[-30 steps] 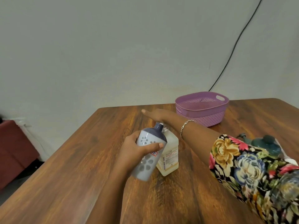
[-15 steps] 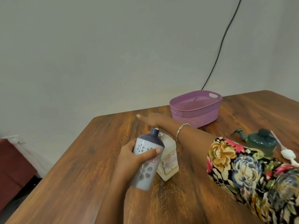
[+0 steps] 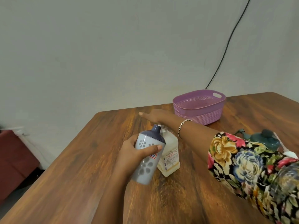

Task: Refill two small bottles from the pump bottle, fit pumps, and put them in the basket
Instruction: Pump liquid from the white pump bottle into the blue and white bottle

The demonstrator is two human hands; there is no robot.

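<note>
The grey bottle was tilted above the counter, gripped by the left hand, touching the pump bottle. The right hand lay over its pump, fingers straight. The basket stood behind, a green bottle rightward.

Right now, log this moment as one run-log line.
left hand: grips grey bottle, tilted toward pump bottle | right hand: flat over its top | basket: no bottle inside | stage: refilling

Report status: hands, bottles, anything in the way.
Left hand grips grey bottle, tilted beside pump bottle. Right hand flat on its pump. Right forearm lies between bottles and basket.
</note>
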